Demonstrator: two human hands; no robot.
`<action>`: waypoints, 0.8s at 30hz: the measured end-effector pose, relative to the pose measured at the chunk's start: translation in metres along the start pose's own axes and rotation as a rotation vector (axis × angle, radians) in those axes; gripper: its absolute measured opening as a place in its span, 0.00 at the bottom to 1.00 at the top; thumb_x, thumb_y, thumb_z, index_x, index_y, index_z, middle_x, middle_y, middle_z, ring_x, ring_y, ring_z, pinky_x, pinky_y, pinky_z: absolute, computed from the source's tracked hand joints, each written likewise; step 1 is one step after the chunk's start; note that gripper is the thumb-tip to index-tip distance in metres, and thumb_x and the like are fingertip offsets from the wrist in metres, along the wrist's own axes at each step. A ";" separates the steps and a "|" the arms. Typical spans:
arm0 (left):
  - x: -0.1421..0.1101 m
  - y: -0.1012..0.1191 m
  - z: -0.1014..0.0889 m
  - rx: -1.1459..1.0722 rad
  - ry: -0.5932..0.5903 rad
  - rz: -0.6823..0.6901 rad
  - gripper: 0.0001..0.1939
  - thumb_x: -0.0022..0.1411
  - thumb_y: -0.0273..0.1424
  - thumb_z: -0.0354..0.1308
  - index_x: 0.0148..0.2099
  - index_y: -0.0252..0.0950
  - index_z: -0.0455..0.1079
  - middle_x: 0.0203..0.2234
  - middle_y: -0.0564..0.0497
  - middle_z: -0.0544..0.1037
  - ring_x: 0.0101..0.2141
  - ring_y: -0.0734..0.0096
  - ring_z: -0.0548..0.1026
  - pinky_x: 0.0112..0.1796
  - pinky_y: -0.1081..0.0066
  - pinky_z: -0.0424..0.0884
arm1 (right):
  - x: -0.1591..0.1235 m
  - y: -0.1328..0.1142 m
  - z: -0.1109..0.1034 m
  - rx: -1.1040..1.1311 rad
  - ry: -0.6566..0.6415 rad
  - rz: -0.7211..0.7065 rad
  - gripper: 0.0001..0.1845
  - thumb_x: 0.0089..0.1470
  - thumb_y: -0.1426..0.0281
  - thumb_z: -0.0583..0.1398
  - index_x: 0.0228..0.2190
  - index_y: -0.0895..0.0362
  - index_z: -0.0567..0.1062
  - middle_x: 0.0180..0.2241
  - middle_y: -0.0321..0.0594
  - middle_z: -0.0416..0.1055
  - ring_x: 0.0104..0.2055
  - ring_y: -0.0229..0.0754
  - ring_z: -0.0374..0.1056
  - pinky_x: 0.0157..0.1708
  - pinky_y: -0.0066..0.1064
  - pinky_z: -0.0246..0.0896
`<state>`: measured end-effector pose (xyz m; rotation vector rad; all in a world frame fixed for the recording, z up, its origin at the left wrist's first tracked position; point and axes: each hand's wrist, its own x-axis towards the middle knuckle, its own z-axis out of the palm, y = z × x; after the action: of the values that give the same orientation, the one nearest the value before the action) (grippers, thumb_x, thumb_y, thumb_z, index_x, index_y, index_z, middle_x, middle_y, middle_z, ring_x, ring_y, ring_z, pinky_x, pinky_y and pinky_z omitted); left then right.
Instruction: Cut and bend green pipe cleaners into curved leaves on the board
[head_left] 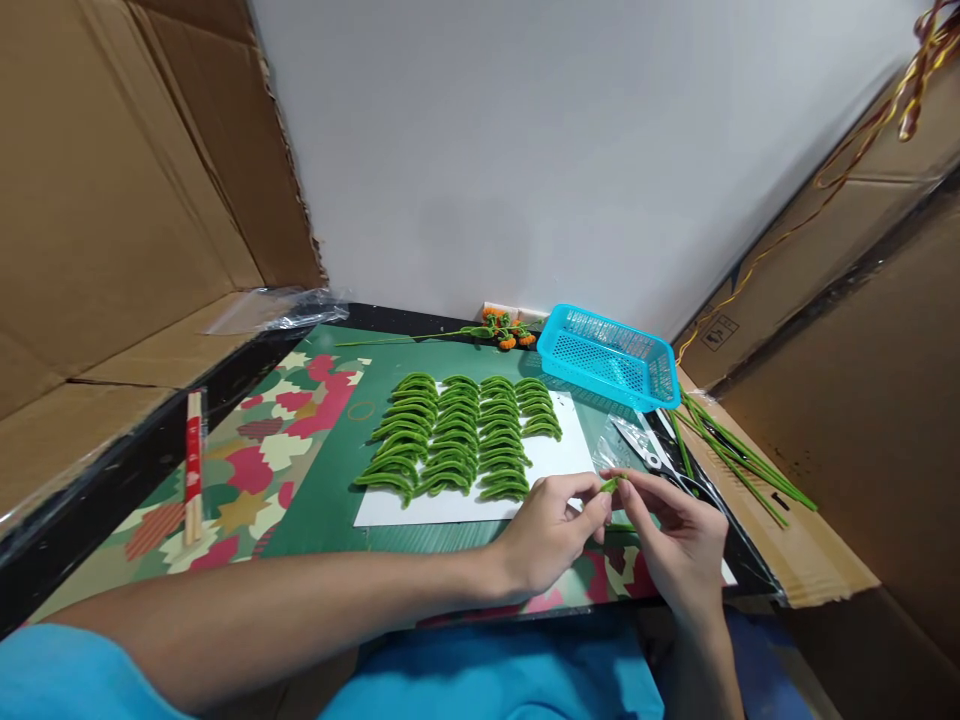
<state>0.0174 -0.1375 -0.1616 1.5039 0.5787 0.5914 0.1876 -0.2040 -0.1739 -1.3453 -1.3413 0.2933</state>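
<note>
Pinching green piece (613, 485) | left hand (551, 530), right hand (679, 535) clamped on it | near paper (574, 455) edge, basket (600, 388) apart

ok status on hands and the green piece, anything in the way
Left hand, right hand both pinching green piece. Scissors just beyond right hand, not blocking.

Green pieces (456, 437), white sheet (571, 455), turquoise basket (596, 385), orange flowers (508, 342)

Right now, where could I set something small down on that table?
The green mat is bare between the patterned covering and the curved green pieces. The white sheet has a smaller gap below the short rightmost column, near the left hand. It is crowded beyond the right hand: scissors, clear plastic, blue basket.
</note>
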 end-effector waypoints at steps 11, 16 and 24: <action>0.002 0.001 0.000 0.071 0.014 0.051 0.23 0.74 0.45 0.53 0.30 0.36 0.67 0.20 0.56 0.67 0.22 0.76 0.63 0.25 0.76 0.59 | 0.000 -0.004 0.000 0.109 -0.002 0.064 0.07 0.59 0.65 0.70 0.39 0.54 0.88 0.37 0.45 0.86 0.32 0.48 0.83 0.34 0.35 0.83; 0.003 -0.002 0.001 0.119 0.037 0.091 0.20 0.73 0.41 0.54 0.30 0.34 0.69 0.23 0.54 0.71 0.24 0.76 0.66 0.28 0.75 0.62 | 0.002 -0.007 0.000 0.158 0.040 0.104 0.07 0.57 0.65 0.72 0.35 0.56 0.87 0.33 0.45 0.85 0.28 0.48 0.82 0.30 0.34 0.81; 0.004 -0.003 0.002 0.098 0.035 0.004 0.19 0.71 0.42 0.56 0.31 0.34 0.71 0.21 0.53 0.72 0.21 0.77 0.67 0.25 0.77 0.62 | 0.008 0.032 -0.012 -0.222 0.195 0.061 0.17 0.62 0.59 0.66 0.48 0.55 0.84 0.47 0.53 0.84 0.49 0.58 0.81 0.53 0.55 0.75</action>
<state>0.0218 -0.1363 -0.1641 1.5893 0.6396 0.6013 0.2160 -0.1940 -0.1915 -1.5594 -1.1968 0.0523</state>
